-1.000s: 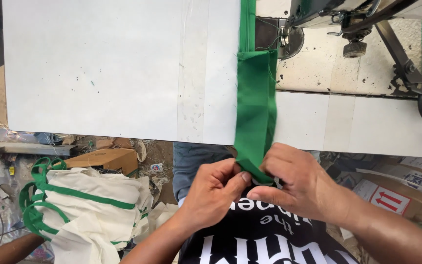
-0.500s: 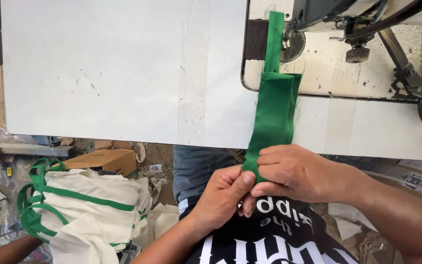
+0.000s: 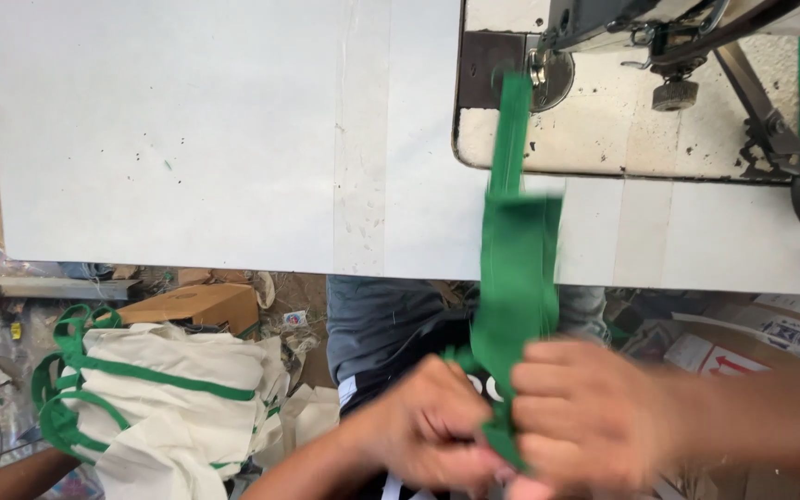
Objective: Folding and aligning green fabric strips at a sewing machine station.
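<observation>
We hold the green strap (image 3: pixel 516 278) with both hands at six o'clock, left hand (image 3: pixel 437 426) and right hand (image 3: pixel 585 417) clenched on it; keep it taut from the sewing machine (image 3: pixel 659 37) across the desk (image 3: pixel 187 139).

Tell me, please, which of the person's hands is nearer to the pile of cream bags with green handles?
Left. The left hand is just right of the pile of cream bags; the right hand lies farther right, beyond the green strap.

Matt green cloth strip (image 3: pixel 514 278), smooth white tabletop (image 3: pixel 187 139)
</observation>
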